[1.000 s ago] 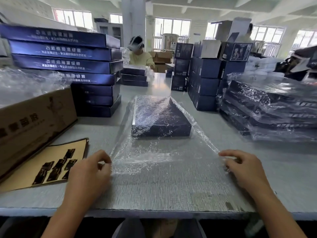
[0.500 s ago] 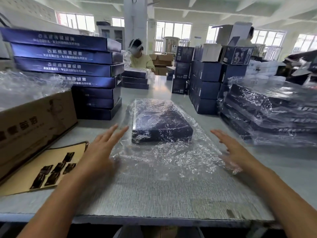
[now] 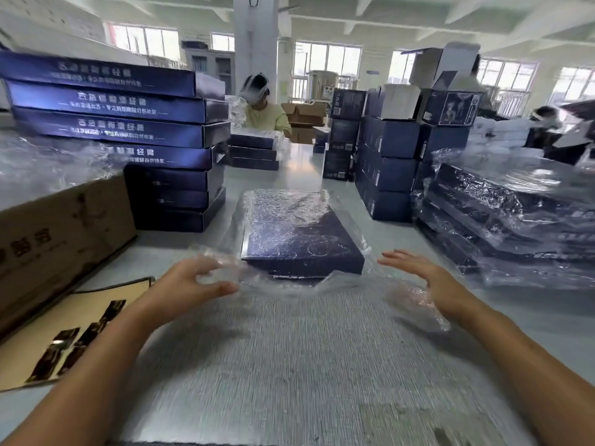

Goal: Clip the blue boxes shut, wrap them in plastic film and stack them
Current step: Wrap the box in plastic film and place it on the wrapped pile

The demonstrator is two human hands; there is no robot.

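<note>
The room is lit brightly by daylight from the far windows (image 3: 325, 64), which are blown out white. Glare is thrown off the plastic film (image 3: 515, 175) at right. Only soft shadows are cast on the table (image 3: 547, 317). Edges are bowed by the lens, and the foreground is blurred

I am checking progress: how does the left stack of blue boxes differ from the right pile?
The left stack is bare, with white print showing on its sides; the right pile is covered in crinkled plastic film. The left stack stands taller than the right pile. Both hold flat dark blue boxes on the table.
</note>
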